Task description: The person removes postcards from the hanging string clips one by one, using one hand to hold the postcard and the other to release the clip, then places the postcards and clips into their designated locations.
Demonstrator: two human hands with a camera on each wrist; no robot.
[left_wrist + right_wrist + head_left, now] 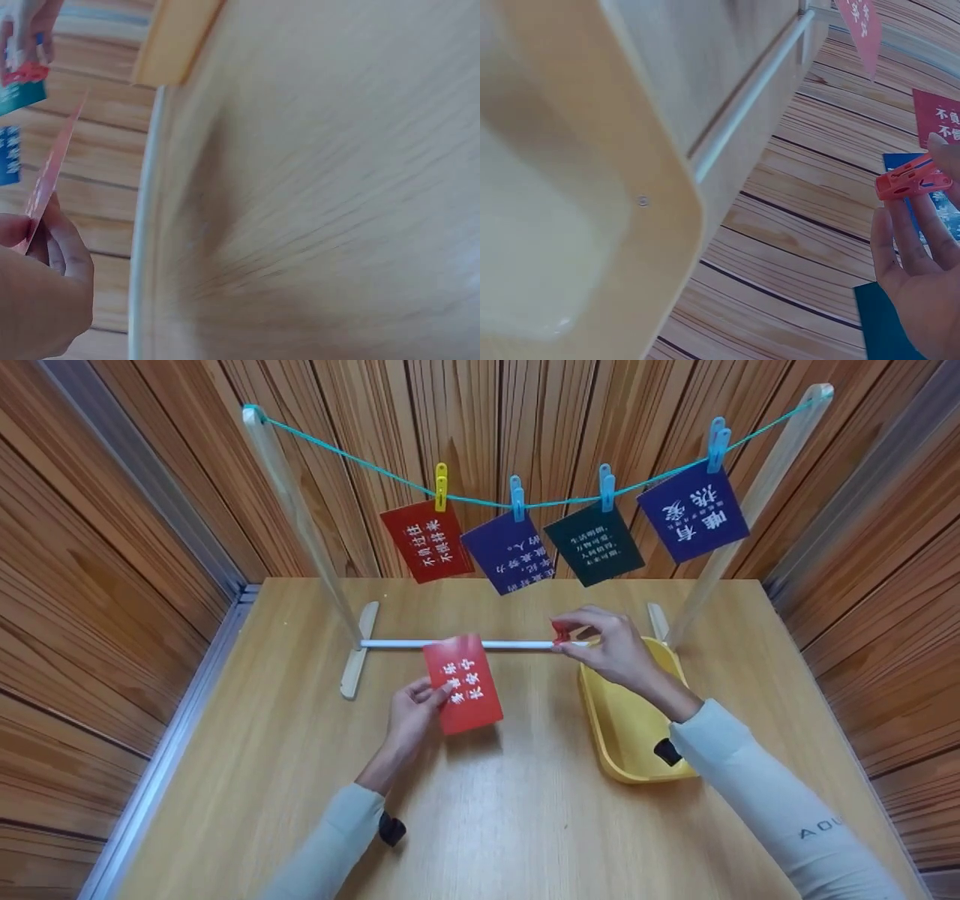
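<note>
We have the left hand (409, 711) pinching a red card (463, 686) above the table (525, 817), long axis near-to-far, slightly tilted; sideways white text, 多喜乐 / 长安宁. Right hand (613, 647) pinches red clip (911, 180). Right sleeve (772, 787): we read "AOU".

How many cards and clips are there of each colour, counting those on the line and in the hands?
Red cards: 2, one held in the left hand
Purple-blue cards: 2
Dark green card: 1
Blue clips: 3
Yellow clip: 1
Red clip: 1, held in the right hand
Total: 10
</note>
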